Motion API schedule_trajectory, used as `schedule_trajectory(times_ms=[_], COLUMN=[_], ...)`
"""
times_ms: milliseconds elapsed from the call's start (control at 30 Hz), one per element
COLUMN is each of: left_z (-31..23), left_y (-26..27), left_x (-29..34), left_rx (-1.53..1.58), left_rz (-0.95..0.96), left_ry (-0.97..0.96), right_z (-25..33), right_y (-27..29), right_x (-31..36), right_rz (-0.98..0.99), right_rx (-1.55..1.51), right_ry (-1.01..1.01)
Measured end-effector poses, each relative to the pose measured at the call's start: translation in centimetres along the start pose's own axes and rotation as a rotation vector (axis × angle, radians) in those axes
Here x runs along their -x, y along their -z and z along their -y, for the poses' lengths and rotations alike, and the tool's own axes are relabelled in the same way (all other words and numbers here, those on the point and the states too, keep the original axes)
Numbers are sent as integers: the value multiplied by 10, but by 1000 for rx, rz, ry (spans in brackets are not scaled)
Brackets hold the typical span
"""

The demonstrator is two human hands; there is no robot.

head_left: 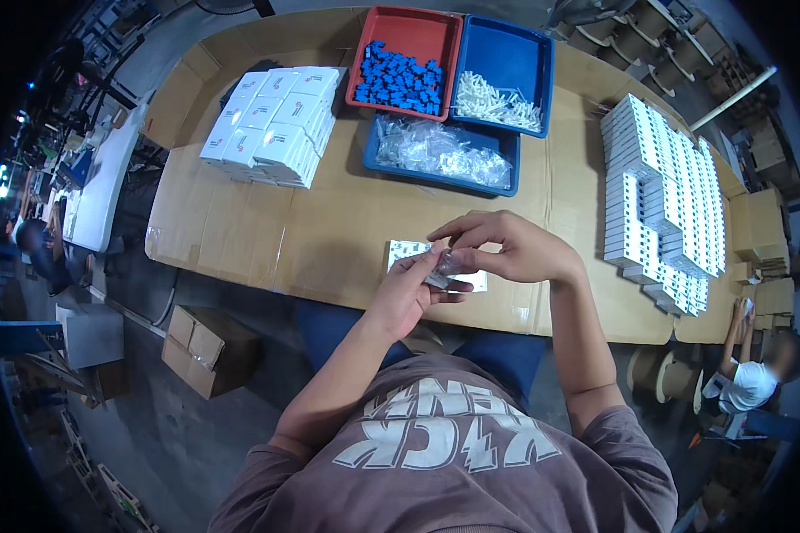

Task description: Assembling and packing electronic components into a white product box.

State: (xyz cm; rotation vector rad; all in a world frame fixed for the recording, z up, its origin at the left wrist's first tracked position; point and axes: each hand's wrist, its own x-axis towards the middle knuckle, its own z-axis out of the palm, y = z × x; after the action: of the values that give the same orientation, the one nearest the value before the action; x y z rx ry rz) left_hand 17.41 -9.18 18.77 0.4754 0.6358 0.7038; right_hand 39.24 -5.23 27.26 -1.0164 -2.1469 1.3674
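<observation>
Clear plastic made up the small bag point(444, 266), pinched between both hands above a white card point(406, 253) at the desk's point(329, 240) near edge. Left hand point(409, 293) fingers closed under it; right hand point(507, 249) fingers gripped its top. Beyond lay a blue tray of clear bags point(440, 153), a red tray point(404, 60) and stacked white boxes point(271, 124).

I see white boxes point(274, 126) stacked far left, white box rows point(662, 200) at right, clear bags point(436, 149) in a blue tray point(507, 185), brown carton point(209, 349) on floor, white card point(406, 251) by my hands.
</observation>
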Motion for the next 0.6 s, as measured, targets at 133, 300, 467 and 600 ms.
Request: schedule_trajectory(times_ms=[133, 300, 467, 600], left_z=[-1, -1, -2, -3], left_y=[1, 2, 4, 3], left_x=[0, -3, -6, -8], left_rx=[-26, -20, -11, -16], left_rz=[16, -1, -7, -15], left_ry=[-11, 4, -2, 1], right_z=[-6, -3, -10, -14], right_y=[-13, -16, -12, -9], right_x=[0, 0, -3, -5], right_rz=[46, 35, 14, -5], right_rx=[-54, -118, -152, -214], right_ry=[-44, -114, -95, -94])
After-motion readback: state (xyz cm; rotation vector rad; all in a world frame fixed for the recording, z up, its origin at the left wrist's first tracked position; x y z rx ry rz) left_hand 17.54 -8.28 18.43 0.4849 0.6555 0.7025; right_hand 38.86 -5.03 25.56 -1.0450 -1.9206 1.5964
